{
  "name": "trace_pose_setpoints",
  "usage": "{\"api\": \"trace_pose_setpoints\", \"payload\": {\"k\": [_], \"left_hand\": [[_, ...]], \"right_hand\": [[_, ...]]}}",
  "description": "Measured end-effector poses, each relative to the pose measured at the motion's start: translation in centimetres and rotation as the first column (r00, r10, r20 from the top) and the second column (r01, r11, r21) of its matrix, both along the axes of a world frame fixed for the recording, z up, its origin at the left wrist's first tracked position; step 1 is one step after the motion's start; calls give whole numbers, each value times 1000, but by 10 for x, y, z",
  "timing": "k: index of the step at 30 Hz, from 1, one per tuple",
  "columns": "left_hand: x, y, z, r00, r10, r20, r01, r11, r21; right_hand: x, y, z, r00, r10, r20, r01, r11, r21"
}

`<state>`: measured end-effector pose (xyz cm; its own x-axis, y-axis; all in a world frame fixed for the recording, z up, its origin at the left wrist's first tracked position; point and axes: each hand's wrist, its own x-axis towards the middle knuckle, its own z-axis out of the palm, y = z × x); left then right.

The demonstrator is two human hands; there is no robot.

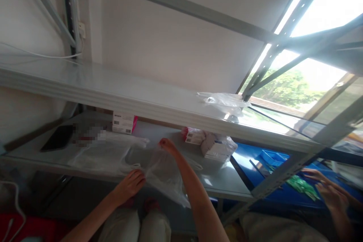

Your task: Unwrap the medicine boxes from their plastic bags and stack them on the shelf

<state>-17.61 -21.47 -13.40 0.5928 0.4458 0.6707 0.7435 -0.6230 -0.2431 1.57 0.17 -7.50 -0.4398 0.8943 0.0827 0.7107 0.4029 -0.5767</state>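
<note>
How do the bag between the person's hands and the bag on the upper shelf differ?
The lower bag spreads between the left hand and right hand; the upper bag lies bunched, untouched. The lower bag droops past the front edge of the lower shelf; the upper bag rests on the upper shelf. Both are clear plastic.
</note>
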Motion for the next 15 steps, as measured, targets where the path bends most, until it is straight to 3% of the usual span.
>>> {"api": "trace_pose_setpoints", "payload": {"k": [5,9,11,13,15], "left_hand": [[-7,-10,5,999,-7,35,7,1000,14],[-3,-17,15,950,74,304,-4,974,-225],[2,-7,24,837,182,516,22,931,-365],[7,18,33,639,313,703,79,882,-464],[10,51,43,411,466,783,159,809,-565]], "right_hand": [[-4,-6,11,999,9,33,-12,997,81],[-15,-18,21,996,61,-58,-57,996,68],[-22,-26,26,987,102,-127,-99,995,32],[-31,-32,32,976,135,-173,-139,990,-7],[-41,-37,38,964,103,-246,-123,990,-68]]}}
